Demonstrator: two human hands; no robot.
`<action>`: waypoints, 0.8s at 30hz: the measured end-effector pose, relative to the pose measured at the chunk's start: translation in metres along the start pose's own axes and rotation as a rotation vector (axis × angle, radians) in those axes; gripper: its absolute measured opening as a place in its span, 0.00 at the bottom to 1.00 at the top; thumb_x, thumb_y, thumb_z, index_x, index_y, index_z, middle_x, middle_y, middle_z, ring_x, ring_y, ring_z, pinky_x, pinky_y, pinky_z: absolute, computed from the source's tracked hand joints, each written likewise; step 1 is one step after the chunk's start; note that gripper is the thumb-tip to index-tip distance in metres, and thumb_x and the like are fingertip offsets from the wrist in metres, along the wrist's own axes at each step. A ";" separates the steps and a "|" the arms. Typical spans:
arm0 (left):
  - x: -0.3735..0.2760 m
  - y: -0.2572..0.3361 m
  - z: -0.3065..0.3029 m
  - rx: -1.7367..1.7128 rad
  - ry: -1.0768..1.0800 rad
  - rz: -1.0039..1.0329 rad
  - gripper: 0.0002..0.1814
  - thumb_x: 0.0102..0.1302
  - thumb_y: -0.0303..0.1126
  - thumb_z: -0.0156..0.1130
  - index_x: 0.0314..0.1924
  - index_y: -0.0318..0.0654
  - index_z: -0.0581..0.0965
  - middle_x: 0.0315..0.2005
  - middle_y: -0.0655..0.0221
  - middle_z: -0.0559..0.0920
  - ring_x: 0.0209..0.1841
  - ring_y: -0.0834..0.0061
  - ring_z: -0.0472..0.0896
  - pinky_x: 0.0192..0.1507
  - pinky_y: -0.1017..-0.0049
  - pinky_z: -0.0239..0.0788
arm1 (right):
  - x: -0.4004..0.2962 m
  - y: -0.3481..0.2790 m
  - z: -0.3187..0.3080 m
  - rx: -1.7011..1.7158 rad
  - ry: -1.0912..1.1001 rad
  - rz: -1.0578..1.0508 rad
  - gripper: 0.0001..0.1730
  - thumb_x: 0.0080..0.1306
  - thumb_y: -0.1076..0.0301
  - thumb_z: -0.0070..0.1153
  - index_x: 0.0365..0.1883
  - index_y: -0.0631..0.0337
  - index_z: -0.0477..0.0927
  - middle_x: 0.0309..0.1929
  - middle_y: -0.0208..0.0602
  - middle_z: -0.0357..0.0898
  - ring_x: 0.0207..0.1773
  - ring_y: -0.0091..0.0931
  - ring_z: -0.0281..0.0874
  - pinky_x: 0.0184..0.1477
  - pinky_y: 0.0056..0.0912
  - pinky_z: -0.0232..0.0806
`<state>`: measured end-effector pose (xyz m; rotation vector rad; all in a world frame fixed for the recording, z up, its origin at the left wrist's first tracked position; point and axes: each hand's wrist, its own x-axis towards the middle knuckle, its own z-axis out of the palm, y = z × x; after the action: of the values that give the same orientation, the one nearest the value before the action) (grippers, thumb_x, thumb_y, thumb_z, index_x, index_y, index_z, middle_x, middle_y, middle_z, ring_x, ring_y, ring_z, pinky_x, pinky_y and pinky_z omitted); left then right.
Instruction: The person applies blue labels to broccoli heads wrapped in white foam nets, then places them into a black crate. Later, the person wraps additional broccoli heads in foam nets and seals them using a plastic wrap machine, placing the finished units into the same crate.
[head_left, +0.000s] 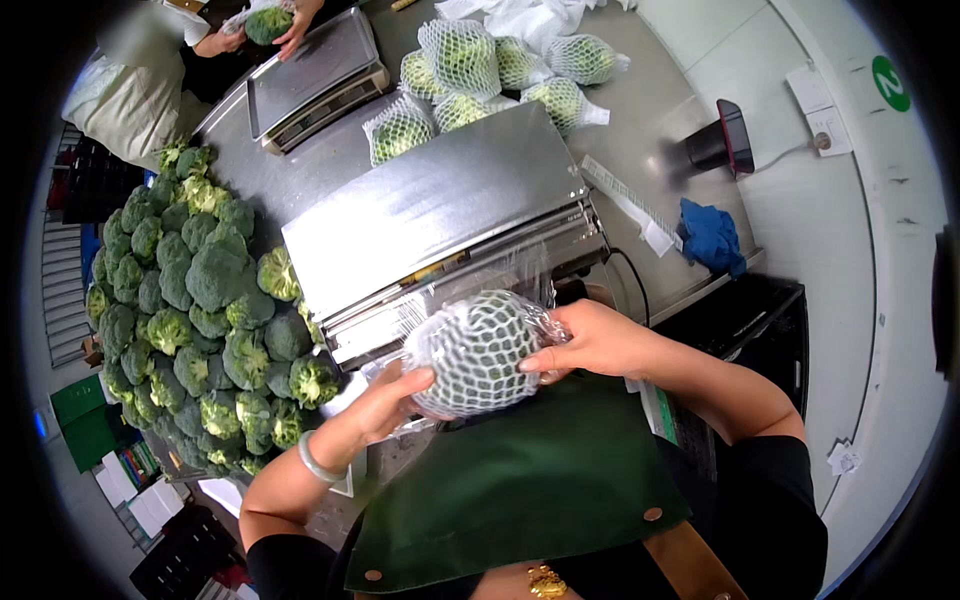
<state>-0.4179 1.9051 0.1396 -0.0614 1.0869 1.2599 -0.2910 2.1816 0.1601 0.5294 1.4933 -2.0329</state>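
Between my two hands is a broccoli head in a white foam net (480, 352), held just above the front of a film-wrapping machine (442, 202). My left hand (390, 397) grips its left side, the thumb pressed on the net. On the other side my right hand (577, 345) holds it together with bunched clear plastic film (544, 319). The film stretches back from the broccoli toward the machine's rollers. My fingers beneath the broccoli are mostly hidden.
A large pile of bare broccoli (217, 277) lies to the left. Several netted broccoli heads (457, 60) sit behind the machine. A weighing scale (315, 75) stands at the back left, near another person's hands (296, 30) with broccoli. A blue cloth (709, 236) lies right, above a black crate (735, 315).
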 end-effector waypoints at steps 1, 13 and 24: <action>0.004 -0.020 -0.002 0.016 0.018 -0.061 0.43 0.67 0.59 0.59 0.69 0.31 0.63 0.58 0.57 0.78 0.54 0.66 0.81 0.50 0.67 0.78 | -0.001 0.017 -0.003 -0.147 0.052 0.018 0.26 0.59 0.54 0.71 0.36 0.73 0.79 0.29 0.41 0.83 0.35 0.21 0.83 0.38 0.28 0.74; 0.005 -0.158 0.012 0.206 0.417 0.309 0.17 0.76 0.36 0.53 0.47 0.27 0.80 0.42 0.65 0.85 0.45 0.77 0.81 0.53 0.72 0.71 | -0.023 0.156 0.005 -0.148 0.643 -0.212 0.20 0.71 0.60 0.56 0.24 0.66 0.73 0.20 0.34 0.71 0.26 0.20 0.70 0.31 0.27 0.63; 0.115 -0.177 -0.038 1.626 1.125 0.716 0.09 0.69 0.36 0.62 0.31 0.43 0.76 0.15 0.64 0.77 0.17 0.61 0.77 0.18 0.64 0.66 | 0.057 0.221 -0.025 -1.245 1.117 -0.456 0.16 0.70 0.59 0.54 0.26 0.57 0.70 0.22 0.37 0.74 0.23 0.36 0.77 0.25 0.40 0.69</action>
<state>-0.3141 1.9011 -0.0474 1.0330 3.0127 0.4509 -0.1930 2.1442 -0.0442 0.8131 3.2802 -0.4984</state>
